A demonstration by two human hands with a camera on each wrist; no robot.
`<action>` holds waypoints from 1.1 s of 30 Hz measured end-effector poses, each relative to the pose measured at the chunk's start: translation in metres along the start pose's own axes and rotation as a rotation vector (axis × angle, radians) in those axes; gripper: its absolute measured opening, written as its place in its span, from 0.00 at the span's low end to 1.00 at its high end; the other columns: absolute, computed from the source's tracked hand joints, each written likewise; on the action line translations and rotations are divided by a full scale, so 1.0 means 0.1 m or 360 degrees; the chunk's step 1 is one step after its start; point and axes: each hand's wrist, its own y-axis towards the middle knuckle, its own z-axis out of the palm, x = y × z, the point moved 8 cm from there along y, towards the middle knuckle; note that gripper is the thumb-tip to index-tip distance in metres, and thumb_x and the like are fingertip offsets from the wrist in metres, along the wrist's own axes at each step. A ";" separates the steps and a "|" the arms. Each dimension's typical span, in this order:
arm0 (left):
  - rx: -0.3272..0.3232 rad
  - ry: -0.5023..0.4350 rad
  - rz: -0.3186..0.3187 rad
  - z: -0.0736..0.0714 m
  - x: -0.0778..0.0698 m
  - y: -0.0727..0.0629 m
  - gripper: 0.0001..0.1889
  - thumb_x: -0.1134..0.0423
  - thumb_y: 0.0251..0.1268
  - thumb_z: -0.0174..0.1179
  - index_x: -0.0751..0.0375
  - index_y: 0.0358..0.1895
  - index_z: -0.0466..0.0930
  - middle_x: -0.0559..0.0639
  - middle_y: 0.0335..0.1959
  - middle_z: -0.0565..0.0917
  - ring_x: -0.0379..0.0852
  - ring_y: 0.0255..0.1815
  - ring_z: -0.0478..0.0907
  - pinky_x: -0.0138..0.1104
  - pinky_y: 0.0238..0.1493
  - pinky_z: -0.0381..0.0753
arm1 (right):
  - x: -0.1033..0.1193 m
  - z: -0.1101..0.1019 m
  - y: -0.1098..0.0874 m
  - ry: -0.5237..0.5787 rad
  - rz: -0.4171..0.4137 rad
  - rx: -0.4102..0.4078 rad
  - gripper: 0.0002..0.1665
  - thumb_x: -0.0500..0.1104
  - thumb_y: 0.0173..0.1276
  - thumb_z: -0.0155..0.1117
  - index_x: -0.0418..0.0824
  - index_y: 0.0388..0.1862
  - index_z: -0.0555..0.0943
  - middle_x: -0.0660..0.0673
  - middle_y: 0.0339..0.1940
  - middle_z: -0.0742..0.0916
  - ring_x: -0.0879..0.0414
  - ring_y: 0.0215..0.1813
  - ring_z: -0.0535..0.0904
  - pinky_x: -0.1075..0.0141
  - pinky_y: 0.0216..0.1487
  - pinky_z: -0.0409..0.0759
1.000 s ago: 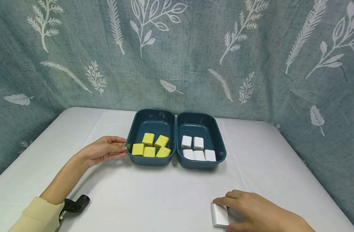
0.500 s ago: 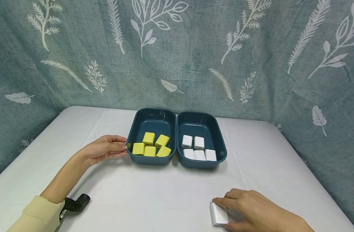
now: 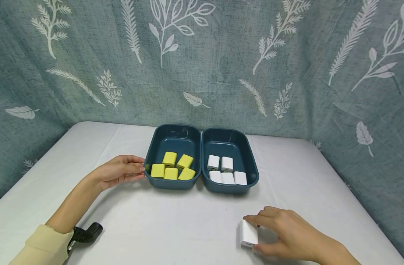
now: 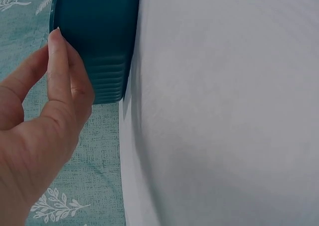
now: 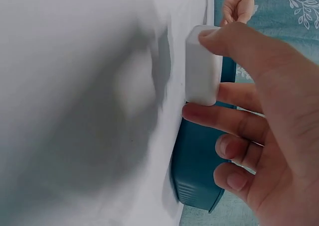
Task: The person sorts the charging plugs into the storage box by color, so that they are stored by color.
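My right hand pinches a white charger block between thumb and fingertips, at the lower right of the head view. In the right wrist view the white charger block hangs over the white cloth, its shadow apart from it. My left hand holds the near left corner of the left blue box; in the left wrist view the thumb lies at the rim. Inside that box are several yellow charger blocks. Several white charger blocks lie in the right blue box.
The two boxes stand side by side towards the back of a table with a white cloth. Behind and beside it hangs a green leaf-patterned curtain. A black wrist device sits by the left sleeve.
My right hand has raised the white charger block from the cloth and moved slightly away from me with it. The left hand keeps its place at the left box.
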 end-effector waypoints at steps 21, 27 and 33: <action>-0.0009 -0.0022 0.0000 -0.01 0.04 0.01 0.26 0.75 0.72 0.52 0.82 0.67 0.53 0.57 0.44 0.79 0.45 0.45 0.83 0.36 0.54 0.83 | -0.34 -0.24 0.26 -0.0042 -0.0012 -0.0232 0.29 0.51 0.54 0.77 0.48 0.56 0.83 0.63 0.36 0.80 0.71 0.34 0.70 0.82 0.28 0.69; -0.0019 -0.0019 -0.0002 -0.01 0.03 0.01 0.26 0.75 0.72 0.53 0.82 0.66 0.55 0.57 0.43 0.79 0.45 0.44 0.83 0.37 0.56 0.82 | -0.45 -0.32 0.37 -0.0048 -0.0003 -0.0317 0.27 0.52 0.54 0.77 0.48 0.53 0.83 0.64 0.36 0.78 0.69 0.32 0.70 0.80 0.27 0.68; -0.0023 -0.0006 -0.0005 -0.02 0.02 0.02 0.26 0.74 0.72 0.53 0.82 0.66 0.55 0.56 0.43 0.79 0.46 0.45 0.83 0.36 0.54 0.83 | -0.63 -0.34 0.46 -0.0057 0.0068 -0.0334 0.27 0.51 0.53 0.78 0.47 0.53 0.84 0.62 0.34 0.79 0.69 0.32 0.70 0.77 0.28 0.70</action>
